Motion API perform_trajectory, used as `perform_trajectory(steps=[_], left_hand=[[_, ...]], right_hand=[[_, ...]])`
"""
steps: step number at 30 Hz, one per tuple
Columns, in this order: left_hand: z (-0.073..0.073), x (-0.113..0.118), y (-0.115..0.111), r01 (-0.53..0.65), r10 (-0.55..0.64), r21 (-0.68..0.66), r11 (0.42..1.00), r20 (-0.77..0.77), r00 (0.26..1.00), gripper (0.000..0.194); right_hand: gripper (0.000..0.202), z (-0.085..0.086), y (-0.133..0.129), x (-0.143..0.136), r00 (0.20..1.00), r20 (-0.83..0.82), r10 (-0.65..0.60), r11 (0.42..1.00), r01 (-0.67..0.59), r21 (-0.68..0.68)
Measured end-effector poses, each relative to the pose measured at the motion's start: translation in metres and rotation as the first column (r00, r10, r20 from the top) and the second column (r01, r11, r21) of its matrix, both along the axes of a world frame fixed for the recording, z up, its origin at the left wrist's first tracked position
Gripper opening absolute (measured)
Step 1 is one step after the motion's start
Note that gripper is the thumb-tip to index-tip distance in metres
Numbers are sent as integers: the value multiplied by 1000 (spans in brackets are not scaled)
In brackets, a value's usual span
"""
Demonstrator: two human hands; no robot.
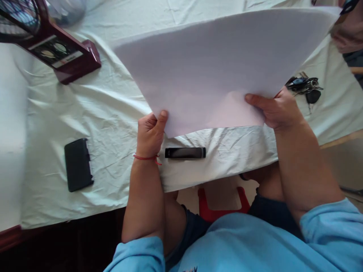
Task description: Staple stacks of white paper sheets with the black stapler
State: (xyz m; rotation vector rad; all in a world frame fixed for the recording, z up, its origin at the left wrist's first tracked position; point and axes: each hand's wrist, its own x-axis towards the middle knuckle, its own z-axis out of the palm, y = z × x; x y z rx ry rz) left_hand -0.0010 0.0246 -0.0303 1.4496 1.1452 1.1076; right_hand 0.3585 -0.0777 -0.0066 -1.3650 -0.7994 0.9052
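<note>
A large white sheet of paper (215,71) is held up over the cloth-covered table. My left hand (153,130) grips its near left corner, thumb on top and fingers hidden underneath. At the near right part of the sheet, my right hand (276,107) pinches the edge in the same way. Just below the paper's near edge lies a black stapler-like object (185,152) on the cloth. The paper looks blank on the side facing me and bends slightly upward at the far right corner.
A black phone (78,165) lies on the pale green tablecloth (113,170) at the left. A dark red fan (76,60) stands at the back left. Keys (306,87) are on the right, partly behind my right hand. A red stool (221,213) is below the table edge.
</note>
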Motion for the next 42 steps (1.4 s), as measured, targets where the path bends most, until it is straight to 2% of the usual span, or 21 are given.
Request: perform_trajectory(steps=[4, 7, 9, 10, 11, 12, 13, 15, 16, 17, 18, 20, 22, 25, 28, 31, 34, 42], left_hand=[[-1, 0, 1, 30, -29, 37, 999, -49, 998, 52], [3, -1, -9, -83, 101, 142, 986, -120, 988, 35], [10, -1, -23, -172, 208, 215, 961, -159, 965, 26], [15, -1, -31, -164, 210, 235, 958, -182, 961, 24], [21, -2, -39, -120, 176, 261, 958, -205, 963, 23], [28, -3, -46, -17, 87, 276, 961, -243, 966, 22], [34, -5, -52, 153, -64, 276, 949, -304, 950, 22], [46, -8, -61, 496, -381, 232, 837, -405, 831, 33], [49, -11, -63, 613, -487, 175, 770, -460, 743, 38], [51, -13, -64, 684, -549, 122, 719, -505, 666, 40], [52, -16, -63, 715, -572, 75, 695, -544, 614, 37], [48, -24, -59, 698, -543, 42, 715, -596, 592, 30], [40, -33, -53, 637, -468, 84, 766, -606, 643, 24], [28, -47, -42, 508, -314, 183, 842, -600, 736, 27], [22, -55, -37, 399, -203, 214, 892, -598, 775, 34], [24, -55, -38, 359, -148, 213, 909, -640, 754, 33], [28, -54, -40, 369, -145, 204, 907, -670, 728, 33], [22, -56, -31, 283, -106, 188, 940, -628, 771, 36]], right_hand=[[54, 4, 2, 0, 991, -126, -51, 997, 42, -71], [56, 2, 4, 5, 984, -160, -81, 995, 70, -77], [56, -1, 6, 9, 983, -162, -90, 994, 78, -79], [55, -3, 7, 11, 983, -159, -88, 994, 75, -84], [54, -4, 7, 13, 984, -157, -84, 993, 70, -91], [54, -5, 8, 14, 984, -155, -87, 993, 73, -98], [54, -6, 8, 15, 983, -154, -99, 991, 84, -104], [55, -5, 9, 15, 979, -154, -134, 987, 117, -113], [55, -4, 9, 14, 978, -153, -145, 985, 129, -115], [55, -4, 9, 14, 977, -149, -151, 984, 134, -115], [54, -3, 9, 13, 978, -145, -149, 984, 133, -115], [53, -1, 8, 11, 980, -139, -145, 985, 129, -117], [52, 0, 8, 11, 979, -140, -147, 983, 129, -131], [48, 1, 7, 11, 981, -141, -132, 980, 108, -167], [45, 3, 7, 10, 985, -127, -121, 973, 92, -212], [42, 7, 8, 9, 985, -109, -131, 955, 96, -280], [38, 11, 8, 8, 986, -89, -141, 942, 106, -319], [37, 10, 6, 15, 991, -61, -118, 941, 92, -325]])
